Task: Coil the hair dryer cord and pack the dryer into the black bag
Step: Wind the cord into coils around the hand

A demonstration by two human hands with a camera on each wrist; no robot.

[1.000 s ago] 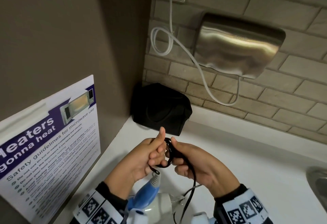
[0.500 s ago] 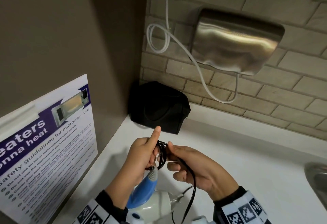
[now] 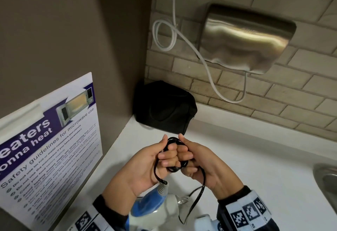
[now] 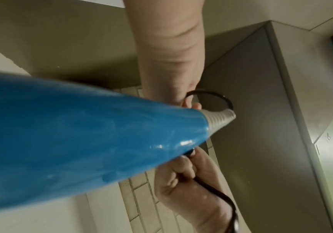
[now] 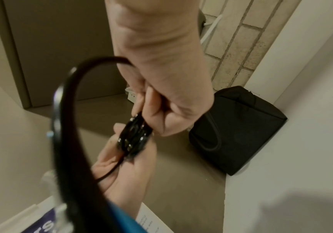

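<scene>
Both hands hold a small coil of the black cord (image 3: 175,157) just above the white counter (image 3: 255,167). My left hand (image 3: 161,155) grips the coil's left side. My right hand (image 3: 185,153) pinches its right side, and a loose length of cord (image 3: 201,187) trails down from it. The blue and white hair dryer (image 3: 151,207) sits below my left wrist, its blue handle (image 4: 81,149) pointing up toward the coil (image 5: 135,137). The black bag (image 3: 164,108) stands in the counter's far corner, beyond the hands, with its zip looking closed.
A steel hand dryer (image 3: 246,37) is mounted on the brick wall, and its white cable (image 3: 164,35) loops up to a socket. A microwave safety poster (image 3: 49,139) hangs on the left wall. A sink rim (image 3: 326,179) shows at the right edge.
The coil between my hands has gained loops and grown thicker. My hands have closed in on it and risen slightly toward the bag.
</scene>
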